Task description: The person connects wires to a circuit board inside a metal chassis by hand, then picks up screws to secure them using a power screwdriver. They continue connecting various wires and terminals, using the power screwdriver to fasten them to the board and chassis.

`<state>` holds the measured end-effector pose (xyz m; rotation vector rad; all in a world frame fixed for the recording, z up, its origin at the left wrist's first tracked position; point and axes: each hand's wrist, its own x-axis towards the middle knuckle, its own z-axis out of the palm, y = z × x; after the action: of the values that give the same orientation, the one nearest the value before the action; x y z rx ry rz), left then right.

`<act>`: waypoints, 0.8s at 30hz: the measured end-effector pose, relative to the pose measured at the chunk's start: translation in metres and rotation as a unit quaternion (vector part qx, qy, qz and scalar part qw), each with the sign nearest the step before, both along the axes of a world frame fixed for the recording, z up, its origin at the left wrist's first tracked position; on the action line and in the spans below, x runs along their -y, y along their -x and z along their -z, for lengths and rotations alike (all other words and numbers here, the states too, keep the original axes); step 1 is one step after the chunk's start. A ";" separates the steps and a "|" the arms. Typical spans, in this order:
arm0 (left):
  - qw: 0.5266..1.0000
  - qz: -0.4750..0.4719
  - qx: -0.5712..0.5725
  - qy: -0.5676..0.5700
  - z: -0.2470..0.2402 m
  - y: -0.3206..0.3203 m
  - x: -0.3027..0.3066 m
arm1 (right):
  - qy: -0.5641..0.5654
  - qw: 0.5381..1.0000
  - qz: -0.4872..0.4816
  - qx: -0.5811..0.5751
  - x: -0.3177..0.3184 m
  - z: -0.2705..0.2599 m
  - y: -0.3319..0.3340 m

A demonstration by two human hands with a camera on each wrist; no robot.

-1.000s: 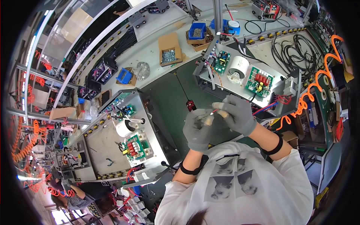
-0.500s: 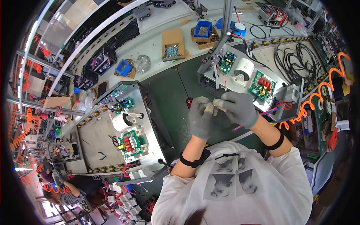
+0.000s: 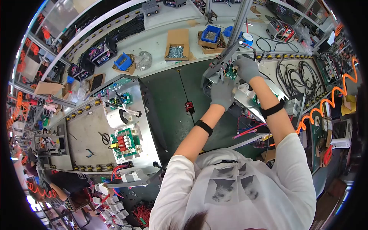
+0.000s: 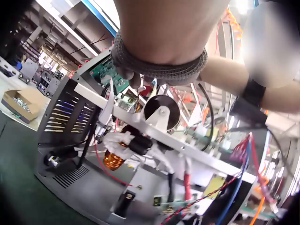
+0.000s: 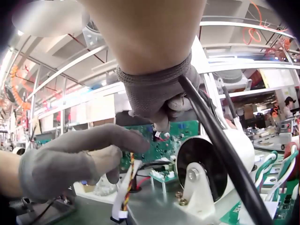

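In the right wrist view my gloved right hand (image 5: 157,101) pinches a small white connector (image 5: 158,134) with thin red wire at the upright green circuit board (image 5: 187,127). My gloved left hand (image 5: 70,161) reaches in from the side, its fingers extended beside the same board. Below its fingertips hang twisted yellow, red and black wires (image 5: 127,192) and a white strip. Both hands are over the far left end of the right-hand metal chassis (image 3: 245,92). A big white cylindrical capacitor (image 5: 241,147) stands close to my right hand. The left fingers are mostly hidden in the left wrist view.
A second open chassis (image 3: 147,130) with boards stands on the left. A red-and-black tool (image 3: 189,107) hangs between the two units. Behind are a carton of screws (image 3: 177,38) and a blue bin (image 3: 211,33). A thick black cable (image 5: 225,150) crosses near the right hand.
Both hands have moved from together in front of the chest, forward to the right chassis's far left end. The right hand is now at the upright board, and the head view has shifted.
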<state>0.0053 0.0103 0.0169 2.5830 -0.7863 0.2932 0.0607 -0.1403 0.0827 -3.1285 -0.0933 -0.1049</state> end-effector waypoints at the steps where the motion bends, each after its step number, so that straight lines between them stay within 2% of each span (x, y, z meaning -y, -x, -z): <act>1: 0.997 -0.034 -0.028 -0.058 0.003 -0.007 -0.001 | 0.012 1.000 -0.001 -0.022 -0.001 0.002 -0.006; 4: 0.994 -0.018 -0.007 -0.104 0.010 -0.016 -0.012 | 0.064 0.996 -0.047 -0.034 -0.001 0.007 -0.017; 8: 0.995 -0.046 -0.034 -0.079 0.014 -0.022 -0.013 | 0.099 0.991 -0.069 -0.059 0.003 0.010 -0.027; 10: 0.995 -0.030 -0.074 -0.054 0.015 -0.027 -0.012 | 0.102 0.989 -0.088 -0.053 0.003 0.008 -0.026; 20: 0.999 -0.027 -0.032 0.018 0.026 -0.026 -0.015 | 0.104 0.990 -0.061 -0.072 -0.004 0.010 -0.029; 23: 0.999 -0.027 -0.030 0.029 0.027 -0.028 -0.016 | 0.113 0.991 -0.035 -0.070 -0.006 0.011 -0.033; 24: 0.999 -0.025 -0.031 0.035 0.029 -0.028 -0.017 | 0.131 0.986 -0.014 -0.101 -0.011 0.007 -0.034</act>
<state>0.0328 0.0269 -0.0117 2.5359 -0.6794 0.2483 0.0943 -0.1291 0.0756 -3.3753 -0.1612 0.2453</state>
